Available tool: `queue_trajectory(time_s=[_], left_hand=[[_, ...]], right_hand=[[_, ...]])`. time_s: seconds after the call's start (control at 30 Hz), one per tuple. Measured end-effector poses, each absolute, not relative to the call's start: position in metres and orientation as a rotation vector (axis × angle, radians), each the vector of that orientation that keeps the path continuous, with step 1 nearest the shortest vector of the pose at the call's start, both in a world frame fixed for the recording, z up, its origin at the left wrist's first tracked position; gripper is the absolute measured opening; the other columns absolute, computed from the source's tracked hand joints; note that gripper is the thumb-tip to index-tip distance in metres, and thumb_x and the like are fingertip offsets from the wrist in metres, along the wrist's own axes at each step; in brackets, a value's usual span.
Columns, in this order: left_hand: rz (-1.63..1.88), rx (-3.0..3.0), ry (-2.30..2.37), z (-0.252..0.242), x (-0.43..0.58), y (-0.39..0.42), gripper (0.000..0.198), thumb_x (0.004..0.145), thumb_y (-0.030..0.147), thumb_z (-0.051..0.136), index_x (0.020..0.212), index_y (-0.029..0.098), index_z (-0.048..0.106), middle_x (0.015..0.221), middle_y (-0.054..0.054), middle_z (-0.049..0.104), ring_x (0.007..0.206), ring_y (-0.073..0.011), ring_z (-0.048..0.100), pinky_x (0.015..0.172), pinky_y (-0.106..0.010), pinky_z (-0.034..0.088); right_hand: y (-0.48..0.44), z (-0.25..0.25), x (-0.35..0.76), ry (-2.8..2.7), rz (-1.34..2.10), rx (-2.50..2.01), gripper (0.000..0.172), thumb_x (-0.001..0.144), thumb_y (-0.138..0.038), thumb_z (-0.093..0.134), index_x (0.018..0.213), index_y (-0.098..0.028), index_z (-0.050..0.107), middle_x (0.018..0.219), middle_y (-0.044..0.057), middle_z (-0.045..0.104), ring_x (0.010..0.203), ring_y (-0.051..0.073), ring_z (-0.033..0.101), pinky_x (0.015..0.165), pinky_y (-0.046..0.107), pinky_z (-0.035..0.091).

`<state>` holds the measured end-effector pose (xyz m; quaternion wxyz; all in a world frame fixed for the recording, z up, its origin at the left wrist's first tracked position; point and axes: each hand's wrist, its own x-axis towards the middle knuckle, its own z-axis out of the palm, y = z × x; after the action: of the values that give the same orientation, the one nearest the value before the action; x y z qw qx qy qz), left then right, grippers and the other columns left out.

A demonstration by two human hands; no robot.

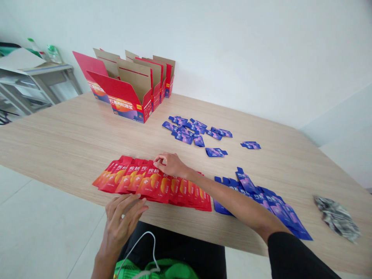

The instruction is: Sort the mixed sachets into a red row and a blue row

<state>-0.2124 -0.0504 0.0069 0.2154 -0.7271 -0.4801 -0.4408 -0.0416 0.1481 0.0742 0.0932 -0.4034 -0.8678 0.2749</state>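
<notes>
While the left hand (119, 217) is held half-spread by the near edge of red sachets (149, 186) overlapped on the table (64, 139), the right hand (171, 164) is curled at their far edge, pinch unclear; open red cartons (126, 102) are stood beyond.

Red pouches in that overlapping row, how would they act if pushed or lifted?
The red pouches would probably slide over one another, since they only overlap. Each may flex when lifted, judging by its thin look. Lying flat, they seem unlikely to roll or tip.
</notes>
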Motion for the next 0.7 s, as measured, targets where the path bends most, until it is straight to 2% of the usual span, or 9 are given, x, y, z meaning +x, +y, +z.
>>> queue_trajectory(time_s=[0.3,0.47,0.57,0.7], left_hand=[[-1.273,-2.001,-1.358,0.005,-0.207,-0.058,0.022,0.094,0.012,0.077,0.113,0.023,0.073,0.107,-0.007,0.078,0.1,-0.0238,0.071,0.099,-0.043,0.05],[-1.467,-2.207,-1.164,0.006,-0.171,-0.072,0.021,0.101,0.006,0.061,0.106,0.022,0.074,0.078,0.0,0.075,0.083,-0.019,0.071,0.093,-0.038,0.052],[-1.432,-2.515,-1.042,0.008,-0.14,-0.076,0.026,0.105,0.006,0.053,0.119,0.018,0.071,0.073,0.002,0.075,0.084,-0.0178,0.073,0.092,-0.036,0.052],[-1.482,-2.778,-0.771,0.011,-0.097,-0.069,0.039,0.108,0.002,0.034,0.126,0.013,0.067,0.074,-0.001,0.072,0.071,-0.0139,0.068,0.083,-0.03,0.053]], right_hand=[[0.158,0.077,-0.033,-2.489,0.791,-1.264,0.021,0.104,-0.037,0.061,0.108,-0.023,0.077,0.11,0.005,0.075,0.106,0.02,0.068,0.1,0.035,0.042],[0.181,0.092,0.031,-2.29,0.71,-1.237,0.03,0.107,-0.036,0.052,0.114,-0.019,0.075,0.117,0.009,0.075,0.11,0.021,0.065,0.1,0.036,0.045],[0.179,0.107,0.098,-2.136,0.646,-1.248,0.038,0.107,-0.046,0.047,0.114,-0.022,0.076,0.122,0.009,0.075,0.116,0.024,0.065,0.101,0.038,0.047],[0.144,0.119,0.189,-1.905,0.579,-1.412,0.052,0.103,-0.064,0.046,0.116,-0.023,0.076,0.119,0.011,0.076,0.109,0.026,0.068,0.092,0.037,0.052]])
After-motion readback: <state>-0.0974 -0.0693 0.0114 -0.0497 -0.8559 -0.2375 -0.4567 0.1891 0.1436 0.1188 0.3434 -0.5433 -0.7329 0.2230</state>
